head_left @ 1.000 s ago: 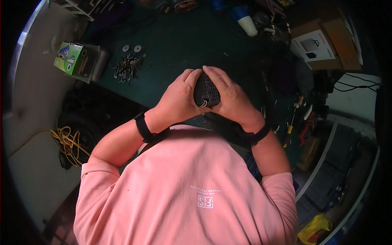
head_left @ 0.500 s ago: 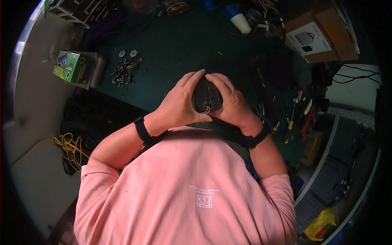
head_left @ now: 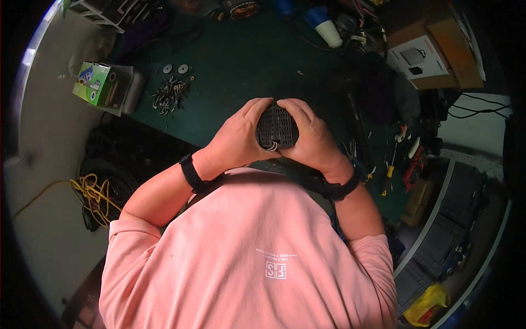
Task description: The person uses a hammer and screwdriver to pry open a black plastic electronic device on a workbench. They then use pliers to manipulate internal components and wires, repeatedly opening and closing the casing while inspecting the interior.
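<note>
A dark grille part is clamped between both hands, the left hand at its 9 o'clock side and the right hand at its 3 o'clock, each grip closed around it. It is held above the green surface, close to the chest. White wires show at its 6 o'clock edge. A handling or inspecting step is judged in hand; steady fingers would be called for. Loose screws lie at 10 o'clock, a green box beyond.

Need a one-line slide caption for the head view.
Both hands, left and right, cup a small dark grid-faced part over a dark green workbench strewn with loose screws.
</note>
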{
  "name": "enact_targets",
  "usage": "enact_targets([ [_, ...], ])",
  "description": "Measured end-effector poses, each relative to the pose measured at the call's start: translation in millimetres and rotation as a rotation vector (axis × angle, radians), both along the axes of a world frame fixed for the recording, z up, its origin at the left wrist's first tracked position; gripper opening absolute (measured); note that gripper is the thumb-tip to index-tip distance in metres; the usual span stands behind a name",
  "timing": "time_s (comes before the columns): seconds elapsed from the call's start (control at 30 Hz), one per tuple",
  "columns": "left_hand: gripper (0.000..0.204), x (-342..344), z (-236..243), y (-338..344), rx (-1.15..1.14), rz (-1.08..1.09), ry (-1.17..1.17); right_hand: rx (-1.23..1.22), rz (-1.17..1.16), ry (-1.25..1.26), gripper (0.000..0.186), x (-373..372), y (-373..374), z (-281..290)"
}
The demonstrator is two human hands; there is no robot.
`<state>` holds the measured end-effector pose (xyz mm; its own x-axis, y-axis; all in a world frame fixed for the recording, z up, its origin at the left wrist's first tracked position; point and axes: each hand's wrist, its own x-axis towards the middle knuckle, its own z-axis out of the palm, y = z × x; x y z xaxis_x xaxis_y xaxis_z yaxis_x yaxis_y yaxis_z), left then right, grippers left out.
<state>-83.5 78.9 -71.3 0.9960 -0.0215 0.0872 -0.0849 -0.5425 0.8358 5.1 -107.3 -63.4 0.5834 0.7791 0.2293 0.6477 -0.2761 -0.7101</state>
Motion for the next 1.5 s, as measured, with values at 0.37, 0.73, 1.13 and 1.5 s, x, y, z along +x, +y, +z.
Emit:
enact_targets([
  [0.37,0.09,7,-7,12,0.007,-0.007,-0.069,-0.036,0.077,0.07,0.076,17,13,14],
  [0.73,0.09,16,-18,20,-0.185,0.218,0.08,-0.059,0.177,0.035,0.086,44,31,3],
  [1.13,0.076,30,-38,28,-0.425,0.479,0.184,-0.376,-0.326,0.101,0.03,-25,-32,-43],
  [1.5,0.072,29,-58,27,-0.479,0.694,0.308,-0.175,-0.423,-0.144,0.013,-35,-4,-56],
])
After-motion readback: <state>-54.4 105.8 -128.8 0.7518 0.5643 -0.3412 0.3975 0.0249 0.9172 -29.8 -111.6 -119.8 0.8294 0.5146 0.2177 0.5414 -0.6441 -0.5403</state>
